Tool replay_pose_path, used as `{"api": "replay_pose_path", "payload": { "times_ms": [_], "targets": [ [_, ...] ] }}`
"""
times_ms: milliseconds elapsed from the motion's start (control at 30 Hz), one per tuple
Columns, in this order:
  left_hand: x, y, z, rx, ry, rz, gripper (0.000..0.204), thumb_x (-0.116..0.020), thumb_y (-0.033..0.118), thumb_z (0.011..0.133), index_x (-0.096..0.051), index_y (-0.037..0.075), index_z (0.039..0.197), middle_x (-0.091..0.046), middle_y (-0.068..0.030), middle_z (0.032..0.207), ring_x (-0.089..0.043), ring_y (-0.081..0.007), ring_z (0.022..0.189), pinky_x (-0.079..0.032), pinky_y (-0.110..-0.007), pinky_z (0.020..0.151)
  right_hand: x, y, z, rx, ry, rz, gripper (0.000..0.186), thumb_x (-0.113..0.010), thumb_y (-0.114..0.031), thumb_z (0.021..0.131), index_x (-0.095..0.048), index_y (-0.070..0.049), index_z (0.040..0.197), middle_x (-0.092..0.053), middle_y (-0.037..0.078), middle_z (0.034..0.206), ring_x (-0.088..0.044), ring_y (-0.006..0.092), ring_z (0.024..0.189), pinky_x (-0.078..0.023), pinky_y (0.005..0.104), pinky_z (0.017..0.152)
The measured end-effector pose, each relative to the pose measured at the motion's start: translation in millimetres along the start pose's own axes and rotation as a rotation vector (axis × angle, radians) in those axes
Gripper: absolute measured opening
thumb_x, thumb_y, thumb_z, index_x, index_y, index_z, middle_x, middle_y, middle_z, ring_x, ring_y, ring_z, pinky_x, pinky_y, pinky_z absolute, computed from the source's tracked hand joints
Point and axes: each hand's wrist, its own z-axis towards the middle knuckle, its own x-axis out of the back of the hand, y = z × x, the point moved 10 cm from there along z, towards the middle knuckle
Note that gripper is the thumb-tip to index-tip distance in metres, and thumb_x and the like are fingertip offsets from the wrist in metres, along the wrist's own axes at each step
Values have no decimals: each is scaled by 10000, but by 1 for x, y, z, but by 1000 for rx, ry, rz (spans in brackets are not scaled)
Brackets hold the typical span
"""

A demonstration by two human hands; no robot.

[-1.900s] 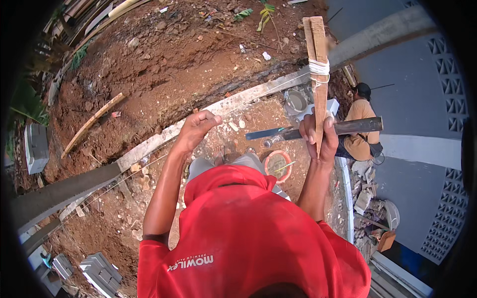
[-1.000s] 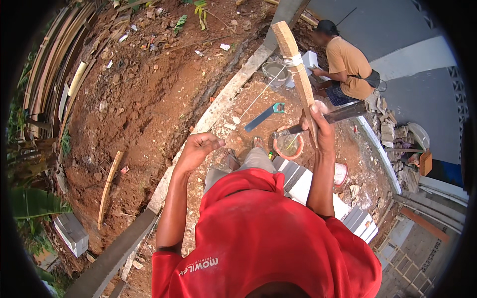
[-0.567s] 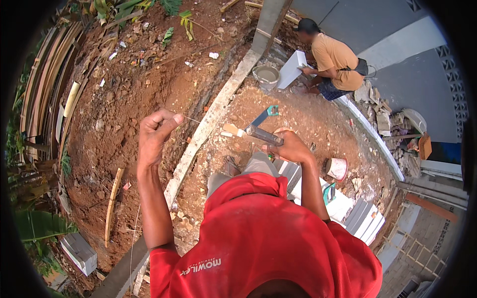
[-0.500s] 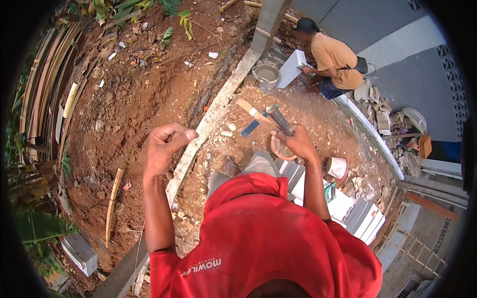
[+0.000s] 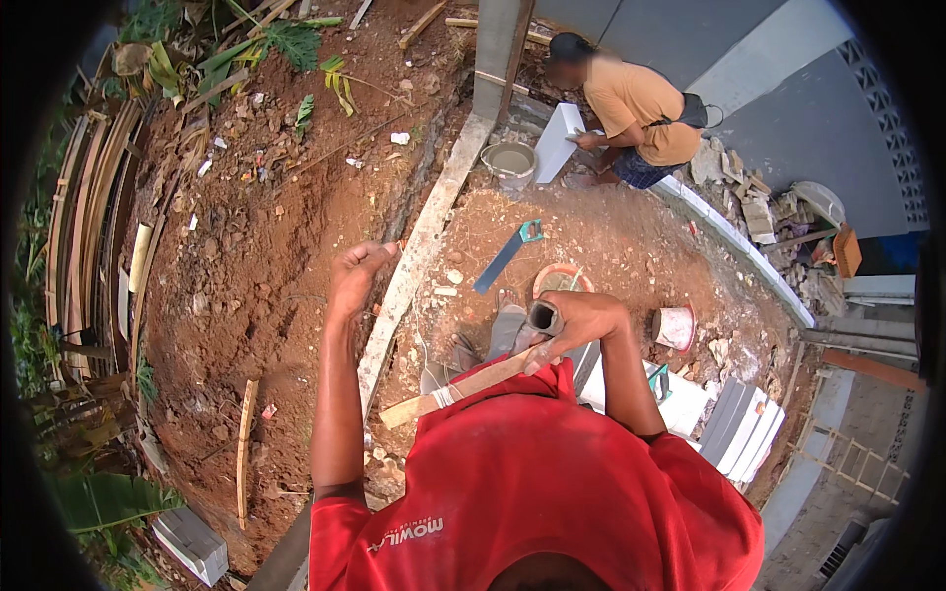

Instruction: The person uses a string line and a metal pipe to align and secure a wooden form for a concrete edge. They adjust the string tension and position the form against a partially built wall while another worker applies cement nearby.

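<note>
My right hand (image 5: 589, 321) is closed round a short grey tube (image 5: 543, 316), whose round dark end faces up. The same hand holds a flat wooden stick (image 5: 493, 375), which slants down-left across the front of my red shirt; white string (image 5: 446, 396) is wound round it near its far end. Raised to the left, my left hand (image 5: 361, 281) is pinched closed at about the edge of the long concrete beam (image 5: 434, 217). What its fingertips hold, if anything, is too small to make out. A handsaw (image 5: 507, 256) with a teal handle lies on the ground ahead.
Ahead right, a co-worker (image 5: 641, 108) crouches holding a white block (image 5: 560, 143) beside a bucket (image 5: 509, 163). Near my right are an orange-rimmed tub (image 5: 564, 276), a white bucket (image 5: 674, 328) and stacked blocks (image 5: 734, 424). Planks (image 5: 94, 227) lean at far left.
The wooden stick has swung from pointing ahead to pointing back toward my chest, and the right hand has come nearer. My left hand has shifted right. The saw now shows whole.
</note>
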Motion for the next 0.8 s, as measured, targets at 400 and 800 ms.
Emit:
{"api": "replay_pose_path", "payload": {
  "times_ms": [400, 800],
  "targets": [
    [-85, 43, -45, 50, -245, -189, 99, -817, 149, 871, -771, 85, 811, -532, 80, 571, -332, -21, 492, -227, -237, 475, 192, 84, -36, -221, 844, 184, 449, -836, -384, 834, -735, 23, 993, -697, 72, 744, -654, 145, 664, -506, 328, 639],
    [-114, -22, 20, 93, -11, -148, 88, -781, 125, 904, -771, 49, 860, -708, -3, 762, -560, -67, 633, -437, -254, 603, 187, -13, -36, 300, 73, 351, 361, -875, -263, 826, -762, 1, 1046, -728, 44, 789, -648, 117, 649, -486, 284, 569]
  ]
}}
